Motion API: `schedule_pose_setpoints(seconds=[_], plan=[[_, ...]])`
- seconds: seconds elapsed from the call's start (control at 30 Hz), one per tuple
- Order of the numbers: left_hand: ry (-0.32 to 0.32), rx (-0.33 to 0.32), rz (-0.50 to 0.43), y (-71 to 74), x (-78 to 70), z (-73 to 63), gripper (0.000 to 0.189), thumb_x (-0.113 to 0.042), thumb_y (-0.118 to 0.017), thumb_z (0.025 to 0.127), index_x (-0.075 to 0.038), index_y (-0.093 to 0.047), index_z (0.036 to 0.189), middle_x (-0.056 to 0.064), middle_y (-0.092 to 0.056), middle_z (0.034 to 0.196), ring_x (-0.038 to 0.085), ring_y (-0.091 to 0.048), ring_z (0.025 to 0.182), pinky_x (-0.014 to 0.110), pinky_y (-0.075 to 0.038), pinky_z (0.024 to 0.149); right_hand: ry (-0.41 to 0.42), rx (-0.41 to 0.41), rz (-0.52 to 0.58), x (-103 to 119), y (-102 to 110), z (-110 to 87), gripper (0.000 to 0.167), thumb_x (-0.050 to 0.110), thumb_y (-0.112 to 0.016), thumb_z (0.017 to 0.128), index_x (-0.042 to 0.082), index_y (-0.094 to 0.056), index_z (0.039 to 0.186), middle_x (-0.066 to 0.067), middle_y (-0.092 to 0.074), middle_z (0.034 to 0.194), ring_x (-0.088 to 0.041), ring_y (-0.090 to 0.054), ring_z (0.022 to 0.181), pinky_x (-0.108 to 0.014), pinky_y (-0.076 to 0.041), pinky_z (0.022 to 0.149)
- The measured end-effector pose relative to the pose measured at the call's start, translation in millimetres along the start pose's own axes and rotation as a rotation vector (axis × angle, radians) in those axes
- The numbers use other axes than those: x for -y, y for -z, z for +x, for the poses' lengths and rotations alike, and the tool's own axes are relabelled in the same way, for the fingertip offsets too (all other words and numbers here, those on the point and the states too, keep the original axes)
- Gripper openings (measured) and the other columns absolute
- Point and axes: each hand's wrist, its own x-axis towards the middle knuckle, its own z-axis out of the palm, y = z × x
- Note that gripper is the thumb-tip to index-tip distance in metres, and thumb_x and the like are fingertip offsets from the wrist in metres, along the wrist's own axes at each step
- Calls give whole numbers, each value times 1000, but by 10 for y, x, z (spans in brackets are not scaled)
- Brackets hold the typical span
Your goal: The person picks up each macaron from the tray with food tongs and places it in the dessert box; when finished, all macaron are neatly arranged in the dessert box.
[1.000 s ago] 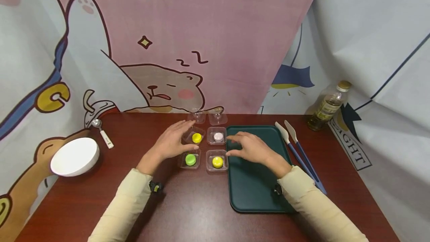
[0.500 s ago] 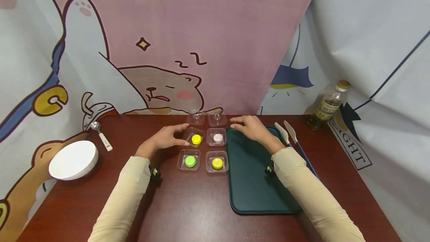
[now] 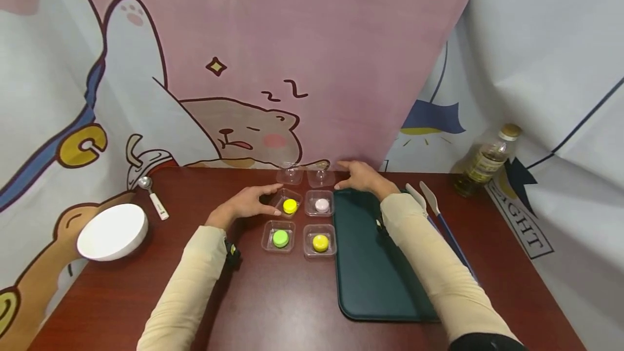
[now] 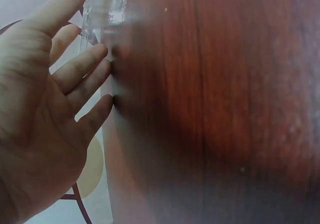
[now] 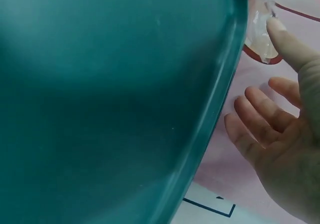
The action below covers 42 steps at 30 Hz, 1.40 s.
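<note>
Here, your spread left grip (image 3: 247, 202) flanks a container (image 3: 288, 193) with a yellow disc (image 3: 290, 206); your spread right grip (image 3: 363, 177) flanks clear plastic (image 3: 320, 177).

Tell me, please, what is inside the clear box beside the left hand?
The clear box holds one round yellow sweet, it seems. The left hand, at its left side, does not hide the sweet. Whatever lies under the sweet is covered.
</note>
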Motion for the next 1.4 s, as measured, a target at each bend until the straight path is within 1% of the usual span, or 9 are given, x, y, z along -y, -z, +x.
schedule_pose_setpoints(seconds=[0.07, 0.17, 0.37, 0.57, 0.7, 0.93, 1.1, 1.23, 1.4], plan=[[6, 1, 11, -3, 7, 2, 84, -51, -77, 86, -33, -38, 157, 4, -46, 159, 32, -39, 149, 58, -34, 119, 2, 21, -16, 0, -5, 49, 87, 36, -80, 88, 7, -37, 157, -17, -43, 159, -36, -42, 146, -52, -36, 119], [2, -12, 25, -6, 16, 6, 82, -53, -78, 85, -34, -41, 155, 2, -48, 158, 31, -40, 148, 57, -35, 119, 14, 33, -41, 18, -6, 115, 88, 37, -82, 86, 7, -38, 156, -18, -45, 157, -37, -42, 145, -53, -36, 119], [-12, -63, 26, -27, 19, 19, 79, -53, -81, 81, -29, -50, 150, 5, -58, 149, 29, -48, 143, 54, -38, 117, 22, 61, -69, 67, -8, 215, 91, 38, -83, 84, 8, -38, 157, -16, -47, 156, -35, -43, 145, -52, -35, 120], [-10, -94, 46, -46, 14, 32, 77, -54, -81, 80, -27, -53, 147, 6, -61, 145, 31, -52, 139, 53, -39, 116, -15, 81, -99, 127, -3, 225, 94, 40, -83, 83, 10, -35, 158, -17, -45, 155, -34, -42, 145, -52, -33, 121], [-12, -111, 40, -66, 32, 23, 77, -54, -81, 80, -26, -55, 147, 5, -63, 143, 31, -52, 139, 53, -40, 116, -23, 82, -118, 152, -14, 230, 95, 42, -84, 82, 11, -36, 158, -17, -46, 154, -33, -43, 143, -52, -34, 121], [-5, -151, 26, -120, 60, 6, 76, -57, -81, 79, -29, -56, 144, 2, -64, 142, 30, -53, 139, 52, -40, 116, -25, 82, -116, 140, -31, 285, 92, 41, -84, 82, 17, -38, 158, -15, -45, 155, -34, -42, 144, -55, -34, 120], [5, -151, 20, -131, 60, 5, 76, -58, -81, 79, -30, -56, 145, 1, -63, 143, 29, -52, 139, 53, -40, 116, -11, 106, -112, 123, -5, 339, 89, 39, -84, 82, 24, -38, 158, -16, -46, 154, -35, -43, 142, -58, -34, 119], [8, -146, 18, -125, 45, 13, 76, -56, -82, 79, -29, -56, 145, 0, -63, 143, 29, -51, 140, 52, -39, 117, -17, 120, -125, 120, 20, 389, 88, 39, -84, 82, 27, -39, 157, -15, -48, 153, -35, -44, 141, -58, -35, 118], [14, -149, 14, -132, 65, 21, 74, -52, -83, 79, -28, -57, 144, 0, -63, 143, 28, -51, 141, 51, -39, 117, -34, 124, -160, 147, 21, 415, 88, 41, -83, 81, 27, -40, 156, -15, -48, 151, -34, -44, 141, -57, -36, 118]])
